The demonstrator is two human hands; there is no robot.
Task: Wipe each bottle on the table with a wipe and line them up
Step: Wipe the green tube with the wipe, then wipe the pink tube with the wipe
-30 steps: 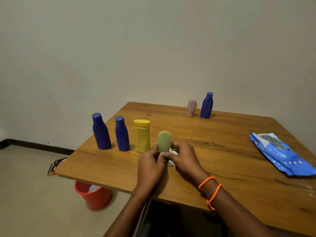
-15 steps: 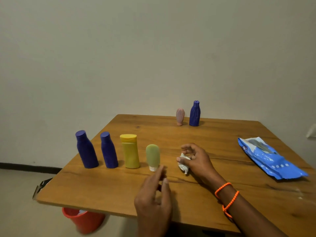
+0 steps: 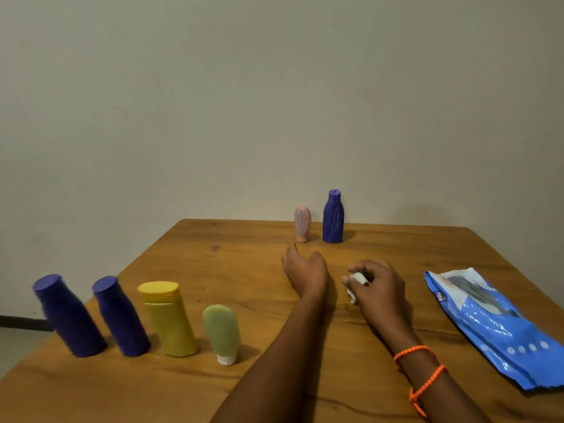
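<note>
A row stands along the table's left front: two dark blue bottles (image 3: 70, 319) (image 3: 120, 317), a yellow bottle (image 3: 169, 320) and a green tube (image 3: 222, 334) on its white cap. Far back stand a pink bottle (image 3: 302, 223) and a ribbed blue bottle (image 3: 333, 217). My left hand (image 3: 305, 270) reaches out over the table toward the pink bottle, fingers relaxed, holding nothing and a little short of it. My right hand (image 3: 377, 283) grips a crumpled white wipe (image 3: 357, 282) just above the table.
A blue pack of wipes (image 3: 494, 328) lies at the right edge of the wooden table (image 3: 244, 389). A plain wall rises right behind the far edge. Floor shows at the lower left.
My left hand has left the green tube, which now stands in the row, and stretched forward toward the far bottles. My right hand keeps the wipe. The camera view has tilted up.
</note>
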